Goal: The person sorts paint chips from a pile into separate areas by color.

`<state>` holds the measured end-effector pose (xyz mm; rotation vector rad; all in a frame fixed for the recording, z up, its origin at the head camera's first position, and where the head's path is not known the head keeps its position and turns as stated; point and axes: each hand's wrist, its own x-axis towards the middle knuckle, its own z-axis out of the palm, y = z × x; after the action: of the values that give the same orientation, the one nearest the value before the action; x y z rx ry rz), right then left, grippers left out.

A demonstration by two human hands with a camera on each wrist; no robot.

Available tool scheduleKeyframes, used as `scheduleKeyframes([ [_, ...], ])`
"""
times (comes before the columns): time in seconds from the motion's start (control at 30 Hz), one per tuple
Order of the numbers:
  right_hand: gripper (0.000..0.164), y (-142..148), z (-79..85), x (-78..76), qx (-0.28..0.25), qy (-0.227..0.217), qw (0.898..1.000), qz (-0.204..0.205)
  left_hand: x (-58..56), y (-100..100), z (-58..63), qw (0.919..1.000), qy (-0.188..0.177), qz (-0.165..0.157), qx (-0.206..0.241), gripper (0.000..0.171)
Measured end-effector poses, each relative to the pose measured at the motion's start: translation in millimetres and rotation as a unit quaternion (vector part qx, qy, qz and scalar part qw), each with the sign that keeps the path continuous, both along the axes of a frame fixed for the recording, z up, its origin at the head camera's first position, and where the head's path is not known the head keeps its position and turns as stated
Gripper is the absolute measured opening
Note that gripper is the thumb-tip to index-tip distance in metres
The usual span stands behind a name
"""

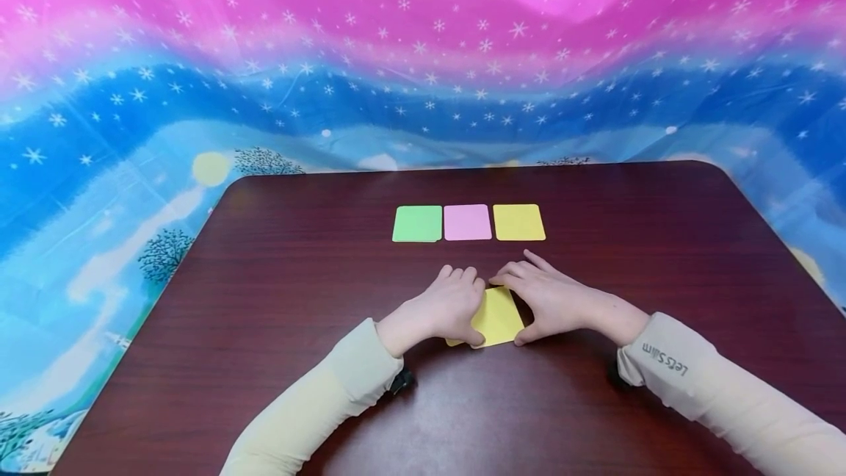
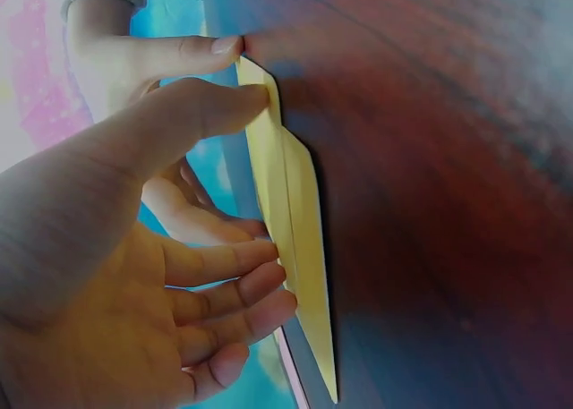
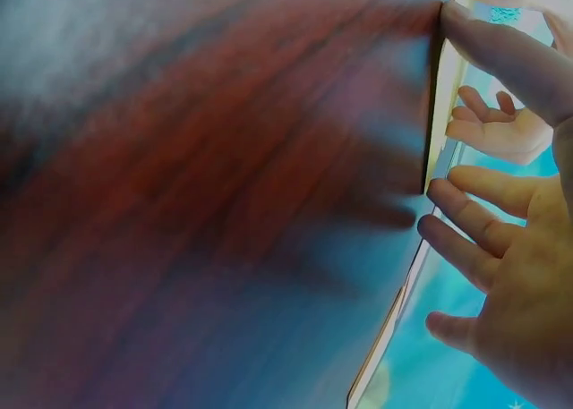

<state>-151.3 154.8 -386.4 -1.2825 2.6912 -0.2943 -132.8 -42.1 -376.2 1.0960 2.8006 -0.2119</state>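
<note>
Two overlapping yellow square cards [image 1: 499, 318] lie on the table in front of the person, one slightly askew over the other. The left hand [image 1: 446, 308] rests over their left side; in the left wrist view its thumb lies on the cards [image 2: 304, 221] with the fingertips touching them farther along. At the right side, the right hand [image 1: 554, 300] has its thumb at the near corner and fingers spread by the far edge. In the right wrist view, its thumb [image 3: 501, 55] touches the edge of the cards, seen nearly edge-on.
Farther back on the dark wooden table [image 1: 297, 278] a row holds a green card [image 1: 418, 224], a pink card [image 1: 468, 222] and another yellow card [image 1: 519, 222]. A second card edge peeks out under the green one. A colourful snowflake-printed cloth [image 1: 423, 87] hangs behind the table.
</note>
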Motion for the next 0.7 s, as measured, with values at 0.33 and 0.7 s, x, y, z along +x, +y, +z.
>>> scheduleKeyframes([
  [0.33, 0.081, -4.6, 3.7, -1.1, 0.017, 0.004, 1.0, -0.004, 2.5, 1.2, -2.2, 0.9998, 0.017, 0.004, -0.006, 0.084],
  [0.7, 0.069, 1.3, 7.3, -3.5, 0.002, 0.029, 1.0, -0.011, -1.6, 3.3, 2.4, 0.9993, 0.023, 0.004, -0.031, 0.077],
])
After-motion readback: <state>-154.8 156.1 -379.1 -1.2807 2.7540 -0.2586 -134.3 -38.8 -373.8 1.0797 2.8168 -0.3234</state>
